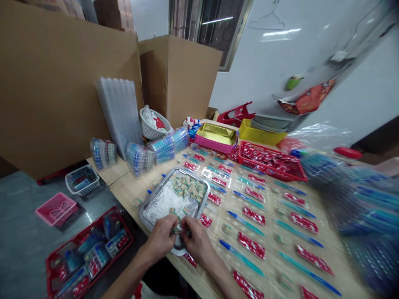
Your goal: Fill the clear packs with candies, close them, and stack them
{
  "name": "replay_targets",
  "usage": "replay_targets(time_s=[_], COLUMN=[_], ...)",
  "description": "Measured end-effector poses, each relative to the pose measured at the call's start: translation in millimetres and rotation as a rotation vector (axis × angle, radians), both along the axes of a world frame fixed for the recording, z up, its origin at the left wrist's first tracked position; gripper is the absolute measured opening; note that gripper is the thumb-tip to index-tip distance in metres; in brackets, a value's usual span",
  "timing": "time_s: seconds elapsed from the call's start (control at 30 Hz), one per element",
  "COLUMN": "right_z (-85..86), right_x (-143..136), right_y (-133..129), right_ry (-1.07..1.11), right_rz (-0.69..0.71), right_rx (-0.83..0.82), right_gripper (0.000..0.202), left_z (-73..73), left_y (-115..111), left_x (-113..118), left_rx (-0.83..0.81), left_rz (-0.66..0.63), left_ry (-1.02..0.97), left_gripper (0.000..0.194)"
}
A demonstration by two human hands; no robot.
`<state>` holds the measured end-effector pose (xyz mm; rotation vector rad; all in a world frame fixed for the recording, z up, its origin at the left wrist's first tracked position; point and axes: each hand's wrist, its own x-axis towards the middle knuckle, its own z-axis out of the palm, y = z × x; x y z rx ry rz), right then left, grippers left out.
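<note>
Head view shows both hands meeting over the near edge of a shallow rectangular metal tray (pixel 146 207) on a pale wooden table (pixel 131 192). Left hand (pixel 162 237) and right hand (pixel 197 240) have their fingers curled in, pinching together a small green-and-tan wrapped piece (pixel 177 229) between the fingertips. More such small green-and-tan pieces (pixel 188 187) lie heaped at the tray's far end, with white powder (pixel 168 203) in the middle. Clear plastic trays with blue pens (pixel 246 224) and red packets (pixel 253 216) cover the table to the right. A red plastic basket (pixel 271 162) stands further back.
</note>
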<state>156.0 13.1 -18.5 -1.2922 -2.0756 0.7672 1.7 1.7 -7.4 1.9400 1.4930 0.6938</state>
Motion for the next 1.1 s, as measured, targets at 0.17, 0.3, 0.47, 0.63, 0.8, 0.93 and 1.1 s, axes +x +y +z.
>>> replay_targets(time_s=[0.17,0.3,0.47,0.63,0.8,0.93,1.1], right_z=[-3.4,-6.6,-5.4,3.4,10.5,17.3,24.7], right_x=[-3.2,-2.4,-0.8,-2.6,-8.2,-7.3,-3.5], right_y=[0.4,1.5,-0.2,1.5,5.3,11.4,17.6], right_ry=[0.045,0.058,0.034,0.025,-0.178,-0.327,-0.361], right_rz=[-0.035,-0.035,-0.027,0.11,0.21,0.319,0.373], right_rx=[-0.01,-0.026,0.037,0.223,0.365,0.437,0.446], right_gripper=[0.022,0.022,0.022,0.028,0.017,0.006,0.002], left_z=[1.7,5.3,9.4,7.3,-0.1,-14.3,-23.2], left_y=[0.7,1.8,1.3,3.1,1.6,5.3,16.0], left_x=[2.3,3.9,5.8,6.0,0.8,-8.7,-15.6], left_rx=[-0.017,-0.018,-0.027,-0.032,-0.055,-0.02,0.009], left_rz=[0.012,0.009,0.029,0.031,0.031,0.074,0.028], left_ry=[-0.014,-0.001,0.02,-0.036,-0.06,-0.083,-0.054], left_gripper=[0.022,0.022,0.024,0.039,0.049,0.053,0.046])
